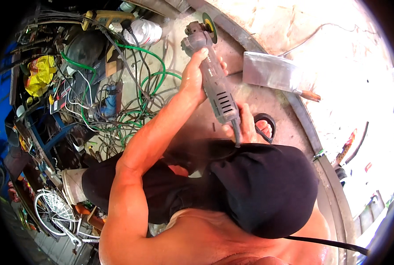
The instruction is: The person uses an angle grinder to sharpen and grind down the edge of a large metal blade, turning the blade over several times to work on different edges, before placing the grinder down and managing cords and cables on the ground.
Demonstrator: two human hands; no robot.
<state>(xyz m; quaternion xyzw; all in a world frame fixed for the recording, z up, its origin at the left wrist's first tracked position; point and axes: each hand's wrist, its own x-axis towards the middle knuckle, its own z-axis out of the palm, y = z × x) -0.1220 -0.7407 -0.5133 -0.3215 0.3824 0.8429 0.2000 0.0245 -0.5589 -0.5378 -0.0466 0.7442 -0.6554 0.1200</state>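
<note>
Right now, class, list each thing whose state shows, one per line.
Angle grinder: held in both hands
Disc: mounted; whether spinning, cannot tell
Left hand: closed around the grinder's front
Right hand: closed at its rear
Cleaver: broad face showing, untouched
Green cable: looped, tangled
Yellow bag: crumpled
Sandal: worn

Dull grey all along the angle grinder [217,84] in the grip, striped with black vent slots [224,102] toward its cord end. Dark with a yellow-green ring on the grinding disc [211,29] above the grip. Right of the grip, silvery grey on the cleaver [267,70], brown on its wooden handle [310,95]. Plain black below the grip, on the trousers [267,190]. Left of it, bright yellow with red on the plastic bag [40,77]; up-left, mostly white on the bucket [146,32]. Far down-left, white on the bicycle [55,212], with radiating lattice at its wheel.
</note>
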